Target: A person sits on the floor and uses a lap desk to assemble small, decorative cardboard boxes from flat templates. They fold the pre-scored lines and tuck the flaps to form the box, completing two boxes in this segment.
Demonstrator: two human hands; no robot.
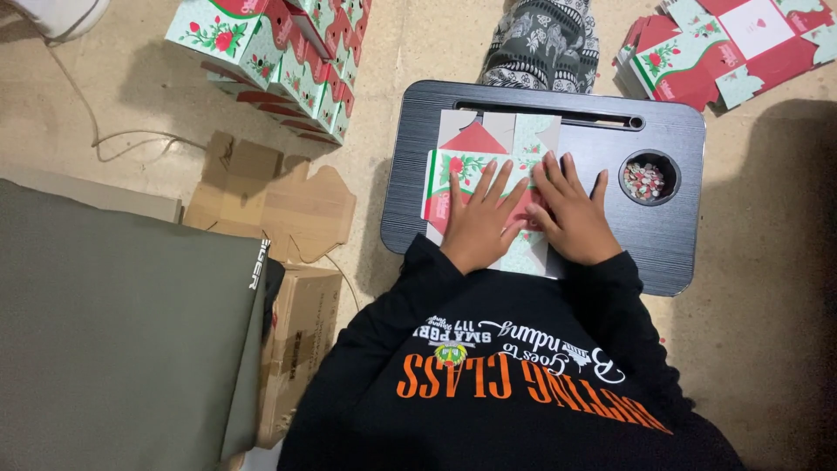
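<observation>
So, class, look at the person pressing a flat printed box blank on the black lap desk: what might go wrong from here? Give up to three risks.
1. Both hands, left hand and right hand, press the box blank flat; uneven pressure could crease it off its fold lines.
2. The blank overhangs the near edge of the lap desk, so it might bend there.
3. The cup hole of small scraps sits close to the right hand; a sweep could scatter them.

Both arms, in black sleeves, reach up from the lower middle of the frame toward its centre. The left hand (479,220) lies flat, palm down, fingers spread and pointing up-frame. The right hand (571,214) lies just beside it, likewise flat and splayed, thumbs nearly meeting.
</observation>
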